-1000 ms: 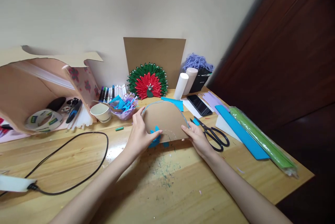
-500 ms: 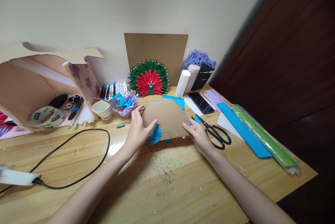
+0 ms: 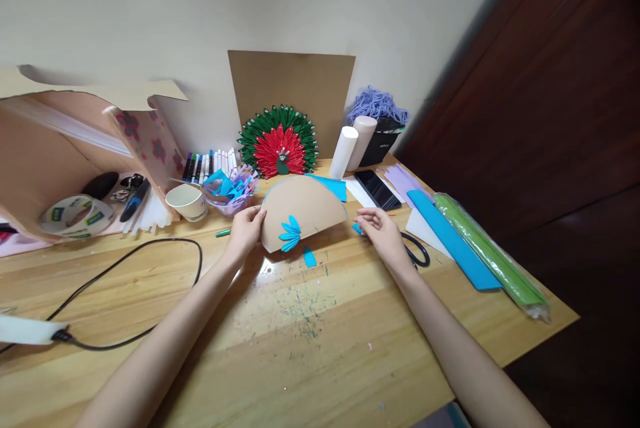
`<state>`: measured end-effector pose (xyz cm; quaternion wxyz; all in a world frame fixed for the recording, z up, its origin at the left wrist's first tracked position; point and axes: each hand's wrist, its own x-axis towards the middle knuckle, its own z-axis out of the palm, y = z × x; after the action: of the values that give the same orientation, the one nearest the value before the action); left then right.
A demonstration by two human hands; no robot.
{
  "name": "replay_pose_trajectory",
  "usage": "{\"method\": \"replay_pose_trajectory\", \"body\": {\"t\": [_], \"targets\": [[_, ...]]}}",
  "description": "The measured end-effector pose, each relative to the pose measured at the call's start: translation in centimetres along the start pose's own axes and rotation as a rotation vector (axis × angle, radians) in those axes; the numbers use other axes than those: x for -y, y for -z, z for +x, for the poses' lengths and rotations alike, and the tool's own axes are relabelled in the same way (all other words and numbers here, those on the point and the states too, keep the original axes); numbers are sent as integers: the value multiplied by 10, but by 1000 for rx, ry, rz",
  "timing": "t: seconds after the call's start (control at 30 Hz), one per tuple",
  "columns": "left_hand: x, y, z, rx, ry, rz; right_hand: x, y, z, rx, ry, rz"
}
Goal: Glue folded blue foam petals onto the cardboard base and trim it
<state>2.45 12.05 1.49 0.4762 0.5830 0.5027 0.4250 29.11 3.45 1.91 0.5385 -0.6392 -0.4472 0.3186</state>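
Observation:
A brown cardboard half-circle (image 3: 305,209) with blue paper petals (image 3: 290,235) glued near its lower edge lies on the wooden table (image 3: 300,335). My left hand (image 3: 245,229) grips its left edge and tilts it. My right hand (image 3: 380,233) has come off the cardboard and rests over the black scissors (image 3: 415,251), fingers curled at a small blue scrap (image 3: 357,229); whether it holds the scrap is unclear. One loose blue petal (image 3: 309,257) lies on the table just below the cardboard.
A red and green paper fan ornament (image 3: 278,143) leans on a cardboard sheet (image 3: 293,91) at the wall. Markers (image 3: 210,165), a paper cup (image 3: 186,201), a bowl of scraps (image 3: 230,188), a phone (image 3: 376,189), blue (image 3: 453,238) and green rolls (image 3: 490,251), an open box (image 3: 60,161), a black cable (image 3: 125,268).
My right hand let go of the cardboard's right edge and moved right onto the scissors. My left hand turned the half-circle anticlockwise, and a blue petal now lies free below it.

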Motion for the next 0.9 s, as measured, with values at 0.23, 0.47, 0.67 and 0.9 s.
{"method": "replay_pose_trajectory", "body": {"t": [0.23,0.47,0.67,0.9], "targets": [[-4,-5,17,-163,52,-32,3,-37,-39,397,251,-386],[-23,-6,20,-68,195,-257,-1,-54,-49,408,294,-484],[-33,-3,19,-52,237,-307,-1,-44,-42,398,199,-298],[-13,6,5,39,156,49,-4,-7,-9,97,139,-197]]}}
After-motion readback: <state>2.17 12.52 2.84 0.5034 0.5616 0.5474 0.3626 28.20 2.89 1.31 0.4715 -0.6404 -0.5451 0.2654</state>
